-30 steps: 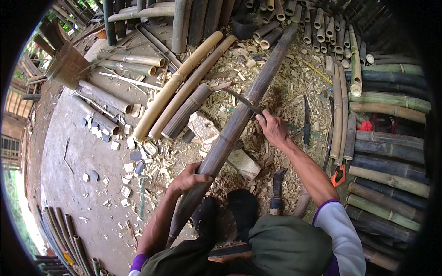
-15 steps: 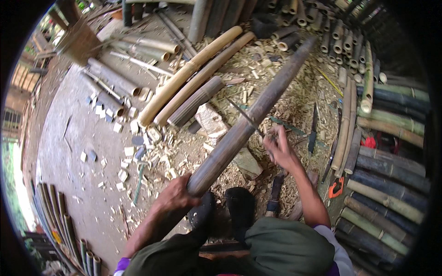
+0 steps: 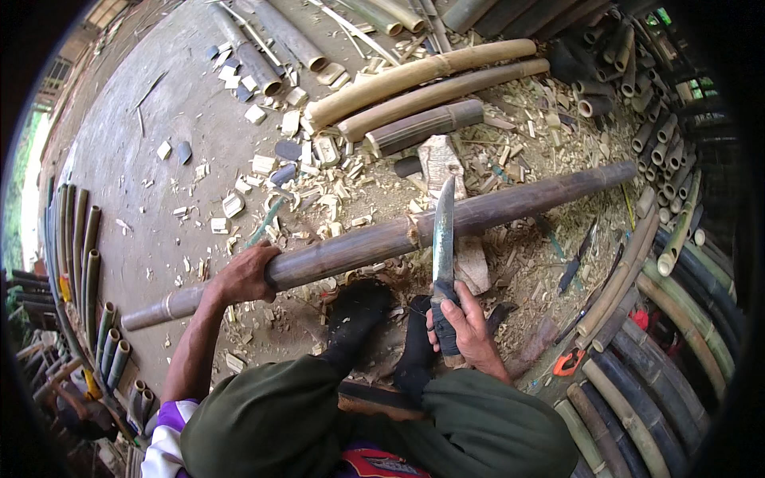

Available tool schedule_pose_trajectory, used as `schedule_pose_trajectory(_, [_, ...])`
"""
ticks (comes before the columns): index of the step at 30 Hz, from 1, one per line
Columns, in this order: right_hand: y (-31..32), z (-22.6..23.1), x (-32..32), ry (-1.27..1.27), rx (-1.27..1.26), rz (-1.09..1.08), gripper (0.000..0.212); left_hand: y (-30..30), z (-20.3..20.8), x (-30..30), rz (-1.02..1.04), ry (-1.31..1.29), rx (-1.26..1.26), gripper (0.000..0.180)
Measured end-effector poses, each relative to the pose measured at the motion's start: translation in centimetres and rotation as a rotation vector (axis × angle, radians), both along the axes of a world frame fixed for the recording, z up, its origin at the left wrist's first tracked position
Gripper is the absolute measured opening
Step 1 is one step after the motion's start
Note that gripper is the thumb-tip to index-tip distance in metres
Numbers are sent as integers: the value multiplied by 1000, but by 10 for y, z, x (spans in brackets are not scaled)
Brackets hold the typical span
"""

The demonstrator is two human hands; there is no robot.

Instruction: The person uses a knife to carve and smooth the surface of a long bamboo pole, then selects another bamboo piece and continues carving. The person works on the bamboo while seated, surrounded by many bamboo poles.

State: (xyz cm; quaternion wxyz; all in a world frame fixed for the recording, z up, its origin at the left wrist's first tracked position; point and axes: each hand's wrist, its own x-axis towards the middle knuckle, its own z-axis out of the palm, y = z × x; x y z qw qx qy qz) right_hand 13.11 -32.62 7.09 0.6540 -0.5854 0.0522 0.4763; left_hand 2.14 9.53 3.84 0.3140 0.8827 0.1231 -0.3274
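A long dark bamboo pole (image 3: 343,253) lies slantwise before me, its right end farther away than its left. My left hand (image 3: 245,276) is closed round it, left of the middle. In my right hand (image 3: 467,327) is a large knife (image 3: 443,239), gripped by its dark wrapped handle. The blade points up and away from me, overlapping the pole in view; whether they touch I cannot tell. A pale notched ring shows on the pole just left of the blade. Under the pole sits a pale rough block (image 3: 440,162), partly hidden by it.
Cut bamboo lengths (image 3: 422,73) lie beyond the pole among pale chips (image 3: 327,150). Another dark blade (image 3: 577,263) rests on the ground at right, near an orange-handled tool (image 3: 568,362). Bamboo stacks (image 3: 637,398) line the right side; more poles (image 3: 76,239) stand at left.
The pole has swung from steeply slanted to nearly crosswise, and more of its left end shows. The knife has turned from lying across the pole to pointing upward. My left hand is farther left.
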Motion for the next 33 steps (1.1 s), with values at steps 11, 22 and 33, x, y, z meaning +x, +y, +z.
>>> schedule_pose_trajectory(11, [8,-48,15,-198,-126,-47,36,-30,-48,-11,37,-332,341,72])
schedule_pose_trajectory(22, [30,-49,14,-326,-243,106,30,2,-49,-31,71,-236,319,54])
schedule_pose_trajectory(33, [31,-58,23,-288,-203,-50,24,3,-45,-28,69,-233,331,48])
